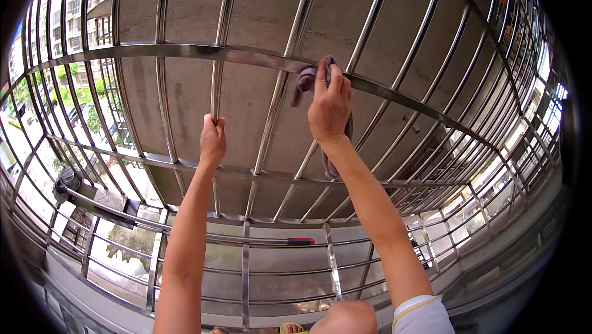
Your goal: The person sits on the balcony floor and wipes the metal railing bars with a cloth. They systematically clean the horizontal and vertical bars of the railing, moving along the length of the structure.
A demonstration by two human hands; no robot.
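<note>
My left hand is wrapped around an upright metal bar of a window security cage. Higher and to the right, my right hand presses a greyish-purple cloth against the flat horizontal rail. The fingers lie over the cloth, and one end of it hangs down behind my wrist. Part of the rail is hidden behind the cloth and hand. Shiny round bars pass through the rail on both sides of my hands.
A concrete wall stands behind the bars. Below, a pole with a black and red handle lies across the cage floor bars. A grey mop head rests at the left. My knee and a yellow-green sandal show at the bottom.
</note>
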